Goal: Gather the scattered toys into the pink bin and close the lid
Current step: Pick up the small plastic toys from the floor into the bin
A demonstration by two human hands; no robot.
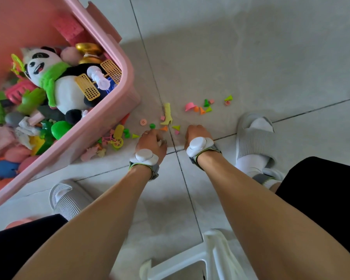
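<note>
Pink bin (127, 81) stands open at upper left on the grey tiled floor (251, 57), no lid on it, part-filled: panda plush (55, 77) with green scarf on top, yellow toy satellite (98, 81) against it, other bright toys beneath. Small toys lie scattered on the floor just beside the bin's near corner and out to the right: yellow-green doll boot (167, 115), pink button (143, 122), yellow and pink toy bicycle (115, 138), orange cone (164, 128), pink hat (190, 106) with a cluster of green and orange cones near it. Both hands are down at floor level among the pieces, each wrist carrying a white tracker band. Left hand (151, 141) has its fingers curled round something small and pale; what it is cannot be told. Right hand (196, 133) is knuckles-up with fingers tucked under near a small pink piece (176, 132); whether it holds anything cannot be told. Grey slippers (255, 138) over white socks flank the arms. White plastic stool (210, 259) at bottom edge.
</note>
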